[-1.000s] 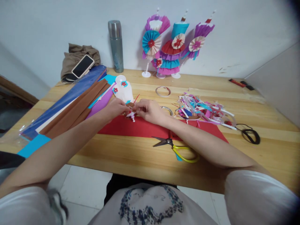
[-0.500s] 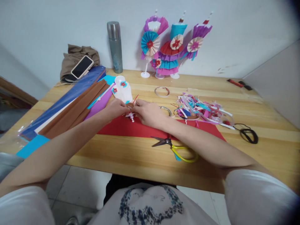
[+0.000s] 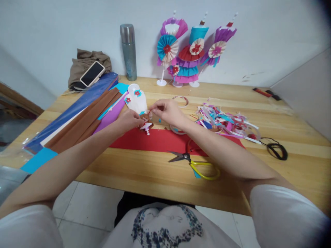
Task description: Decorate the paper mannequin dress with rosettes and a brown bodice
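A small white dress form [image 3: 136,102] with red flowers on blue scraps lies on its side, its base toward the wall. Brown paper [image 3: 147,119] wraps its near end, beside a beaded white tip. My left hand [image 3: 129,119] grips that wrapped end. Just to the right and slightly above, my right hand [image 3: 165,109] pinches a thin red strip [image 3: 149,111]. Red paper [image 3: 144,140] lies beneath, and open scissors [image 3: 192,162] with yellow handles rest near its front edge.
Three decorated dress forms [image 3: 192,51] stand by the wall, near a thermos [image 3: 128,51]. Paper scraps [image 3: 224,120] are heaped right, beside a black cord [image 3: 276,150]. Coloured paper sheets [image 3: 80,120], a phone [image 3: 92,74] and brown cloth [image 3: 88,62] lie left. Tape rolls [image 3: 181,101] sit mid-table.
My right hand has moved up and away from my left hand, drawing the red strip. The brown-wrapped end shows more. My left hand stays at the form.
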A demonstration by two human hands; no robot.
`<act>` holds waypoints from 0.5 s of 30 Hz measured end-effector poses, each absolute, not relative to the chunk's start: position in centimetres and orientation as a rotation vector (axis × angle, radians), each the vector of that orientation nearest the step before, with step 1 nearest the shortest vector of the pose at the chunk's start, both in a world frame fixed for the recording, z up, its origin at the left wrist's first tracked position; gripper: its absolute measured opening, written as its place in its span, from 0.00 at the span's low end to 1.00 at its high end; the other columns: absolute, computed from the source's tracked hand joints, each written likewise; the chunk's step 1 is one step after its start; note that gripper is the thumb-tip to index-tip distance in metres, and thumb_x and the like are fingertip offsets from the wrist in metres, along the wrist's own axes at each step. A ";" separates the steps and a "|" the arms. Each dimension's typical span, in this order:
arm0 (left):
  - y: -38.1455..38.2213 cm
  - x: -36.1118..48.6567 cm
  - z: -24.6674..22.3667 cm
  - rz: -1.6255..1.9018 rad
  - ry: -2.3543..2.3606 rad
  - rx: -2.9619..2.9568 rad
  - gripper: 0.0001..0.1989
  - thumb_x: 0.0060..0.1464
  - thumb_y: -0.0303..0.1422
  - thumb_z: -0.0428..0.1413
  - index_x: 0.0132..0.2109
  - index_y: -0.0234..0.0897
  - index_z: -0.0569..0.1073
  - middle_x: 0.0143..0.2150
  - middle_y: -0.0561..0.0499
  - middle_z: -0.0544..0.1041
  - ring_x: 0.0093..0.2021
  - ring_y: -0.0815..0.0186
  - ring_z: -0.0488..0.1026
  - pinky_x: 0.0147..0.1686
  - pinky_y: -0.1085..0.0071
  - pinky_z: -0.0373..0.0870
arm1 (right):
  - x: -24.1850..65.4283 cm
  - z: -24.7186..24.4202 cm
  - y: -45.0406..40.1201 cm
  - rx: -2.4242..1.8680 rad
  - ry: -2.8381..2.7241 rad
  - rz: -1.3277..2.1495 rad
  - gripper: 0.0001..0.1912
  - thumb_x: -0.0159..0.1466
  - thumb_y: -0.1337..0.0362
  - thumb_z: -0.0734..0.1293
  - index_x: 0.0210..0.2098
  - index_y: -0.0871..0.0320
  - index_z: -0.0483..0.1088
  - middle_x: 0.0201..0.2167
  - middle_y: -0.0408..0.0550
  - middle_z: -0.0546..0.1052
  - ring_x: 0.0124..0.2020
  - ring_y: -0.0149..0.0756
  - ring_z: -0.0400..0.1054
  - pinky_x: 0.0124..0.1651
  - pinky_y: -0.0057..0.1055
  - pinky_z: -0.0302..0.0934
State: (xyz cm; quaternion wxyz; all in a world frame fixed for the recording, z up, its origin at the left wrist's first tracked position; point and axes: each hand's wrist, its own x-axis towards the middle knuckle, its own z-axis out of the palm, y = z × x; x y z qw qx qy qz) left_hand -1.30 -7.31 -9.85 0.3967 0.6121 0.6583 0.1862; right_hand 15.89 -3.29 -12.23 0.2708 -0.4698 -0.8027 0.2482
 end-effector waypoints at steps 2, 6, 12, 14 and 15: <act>-7.3 -1.3 -9.8 0.481 1.669 1.557 0.16 0.46 0.25 0.58 0.14 0.36 0.67 0.13 0.57 0.59 0.20 0.72 0.54 0.24 0.70 0.46 | 15.6 -11.8 -2.7 -1.250 -2.178 0.640 0.13 0.61 0.75 0.64 0.39 0.64 0.80 0.36 0.52 0.81 0.32 0.33 0.68 0.38 0.31 0.59; -7.2 -2.0 -9.7 0.526 1.637 1.550 0.14 0.47 0.28 0.59 0.16 0.35 0.69 0.14 0.58 0.57 0.20 0.73 0.52 0.24 0.70 0.45 | 15.6 -11.5 -2.5 -1.165 -2.279 0.548 0.14 0.62 0.74 0.64 0.41 0.63 0.80 0.40 0.54 0.81 0.34 0.35 0.69 0.40 0.32 0.61; -7.3 -2.8 -9.5 0.606 1.581 1.547 0.11 0.49 0.33 0.58 0.22 0.33 0.74 0.14 0.58 0.55 0.19 0.73 0.49 0.24 0.70 0.43 | 16.8 -13.3 -2.9 -1.215 -2.183 0.719 0.12 0.61 0.74 0.64 0.37 0.62 0.81 0.31 0.47 0.80 0.28 0.31 0.66 0.34 0.28 0.58; -7.3 -2.4 -9.6 0.560 1.594 1.531 0.12 0.48 0.33 0.58 0.21 0.33 0.74 0.14 0.58 0.56 0.19 0.73 0.50 0.24 0.70 0.45 | 17.0 -13.8 -3.1 -1.202 -2.167 0.755 0.12 0.60 0.74 0.65 0.37 0.62 0.81 0.28 0.45 0.79 0.26 0.30 0.65 0.32 0.27 0.57; -7.3 -2.2 -9.7 0.540 1.599 1.532 0.12 0.48 0.34 0.58 0.21 0.33 0.73 0.14 0.57 0.58 0.20 0.73 0.52 0.24 0.70 0.47 | 17.1 -14.0 -3.2 -1.195 -2.162 0.759 0.12 0.60 0.74 0.65 0.38 0.62 0.81 0.28 0.45 0.78 0.26 0.29 0.64 0.32 0.27 0.56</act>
